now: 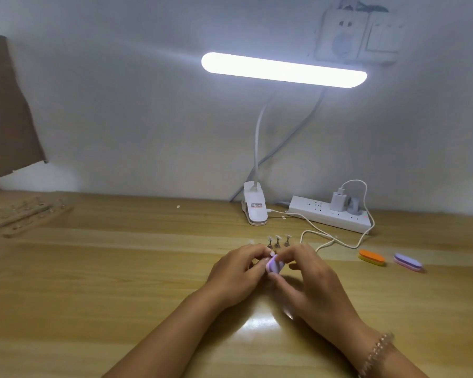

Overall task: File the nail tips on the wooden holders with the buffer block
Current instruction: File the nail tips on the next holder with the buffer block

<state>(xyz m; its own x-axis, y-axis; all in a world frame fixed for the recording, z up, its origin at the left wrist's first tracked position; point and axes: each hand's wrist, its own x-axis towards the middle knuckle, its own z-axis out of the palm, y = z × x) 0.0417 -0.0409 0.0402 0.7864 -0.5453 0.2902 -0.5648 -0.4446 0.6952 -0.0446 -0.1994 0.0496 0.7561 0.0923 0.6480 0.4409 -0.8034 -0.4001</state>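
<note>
Buffer block (356, 265) is being pinched by the right hand (311, 279) at lower centre, pressing against what is probably a nail tip holder (271, 253) the left hand (236, 274) is gripping steady. Three holders (278, 241) are waiting just above.

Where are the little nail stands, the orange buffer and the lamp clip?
nail stands (277, 242): head view, on the middle stand's stem.
orange buffer (371, 256): head view, on its orange top face.
lamp clip (255, 210): head view, on its white labelled top.
</note>
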